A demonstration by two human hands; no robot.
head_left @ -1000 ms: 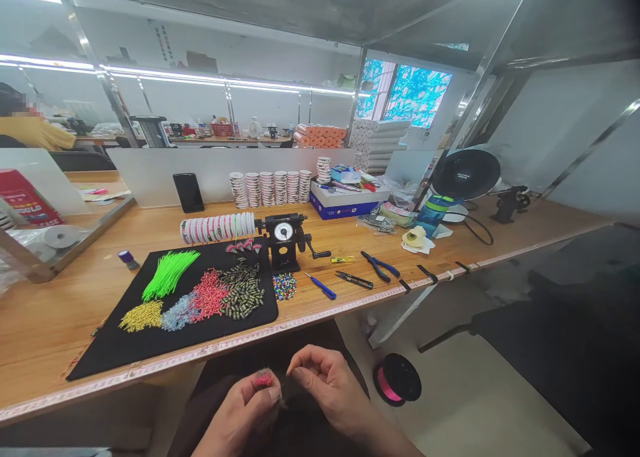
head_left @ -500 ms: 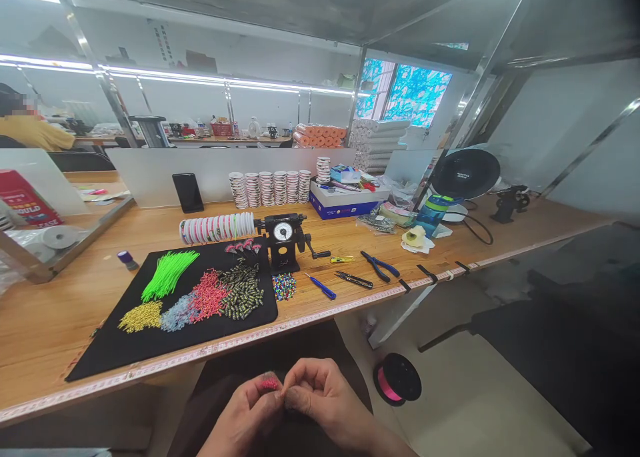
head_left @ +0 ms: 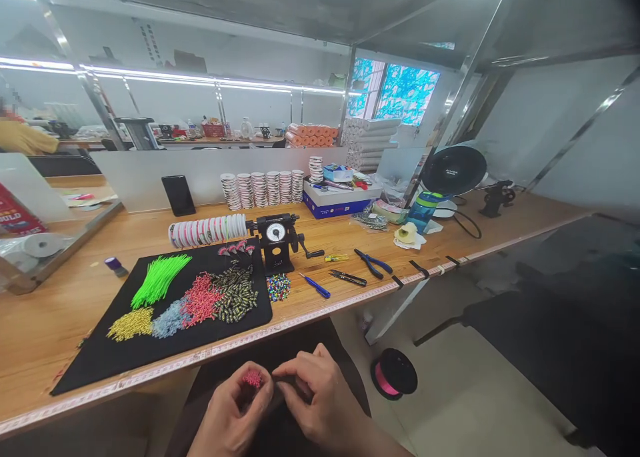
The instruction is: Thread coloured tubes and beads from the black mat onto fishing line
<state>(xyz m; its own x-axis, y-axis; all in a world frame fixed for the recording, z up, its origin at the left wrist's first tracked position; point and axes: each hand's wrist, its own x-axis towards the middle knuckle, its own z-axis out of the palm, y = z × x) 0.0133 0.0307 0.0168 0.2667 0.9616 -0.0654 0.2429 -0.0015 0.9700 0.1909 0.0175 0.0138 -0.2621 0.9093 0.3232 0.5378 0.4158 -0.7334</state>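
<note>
My left hand (head_left: 233, 403) is closed round a small cluster of pinkish-red beads or bead-tipped pieces (head_left: 253, 378), which shows between thumb and curled fingers. Its exact kind is too small to make out. Close to my left fingertips, my right hand (head_left: 323, 393) has thumb and forefinger brought together in a pinch; whatever lies between them is too fine to see. Both hands are over my lap, below the table edge. Beyond them, a black mat (head_left: 200, 343) bears green strips (head_left: 160, 278), yellow pieces (head_left: 131, 323), bluish pieces (head_left: 171, 318), red pieces (head_left: 201, 300) and dark pieces (head_left: 237, 293).
A hand-cranked winder (head_left: 277, 240) carries a row of spools (head_left: 207, 230). Right of it lie multicoloured beads (head_left: 279, 287), a blue-handled tool (head_left: 316, 285), a black tool (head_left: 349, 278) and pliers (head_left: 373, 263). A pink-wound reel (head_left: 394, 373) is on the floor.
My right hand has moved slightly away from my left fingertips, and its fingers have straightened somewhat. The left hand has turned, showing the red cluster more. The whole view has shifted a little.
</note>
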